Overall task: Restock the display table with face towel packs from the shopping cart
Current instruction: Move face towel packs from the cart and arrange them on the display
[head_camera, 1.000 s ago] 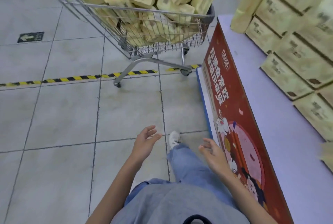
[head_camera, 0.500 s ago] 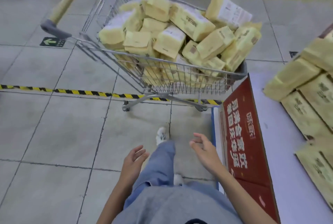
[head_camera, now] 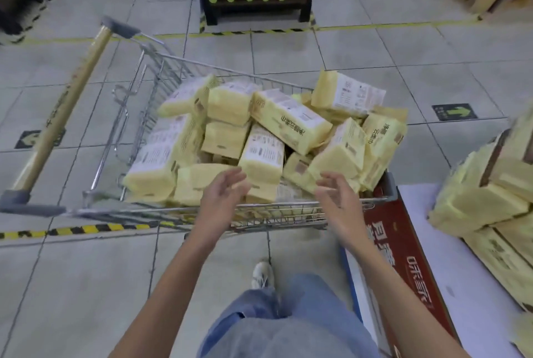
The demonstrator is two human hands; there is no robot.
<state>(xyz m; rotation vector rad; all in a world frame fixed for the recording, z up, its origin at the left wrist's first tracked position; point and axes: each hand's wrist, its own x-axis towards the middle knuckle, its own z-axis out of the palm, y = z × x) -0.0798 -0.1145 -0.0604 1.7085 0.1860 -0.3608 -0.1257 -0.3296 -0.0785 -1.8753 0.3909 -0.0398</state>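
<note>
One shopping cart [head_camera: 288,215] stands ahead of two bare hands, heaped with at least a dozen yellow face towel packs [head_camera: 291,121] (those underneath cannot be counted). To the right of the right hand [head_camera: 337,196] runs one worktop [head_camera: 432,256] with a red printed side panel [head_camera: 403,256]. It carries a blurred stack of shelved packs [head_camera: 476,207], several layers high.

Both hands are open, fingers spread and gently curved, palms turned toward each other, and they hold nothing. The left hand [head_camera: 222,196] hangs over the cart's near rim, in front of the closest packs. Whether its fingertips touch them cannot be told. The right hand hovers level with it, just left of the worktop's corner.

Half a second earlier both hands were low beside the person's jeans, short of the cart. Now they are lifted over its rim, and the cart sits much closer.
</note>
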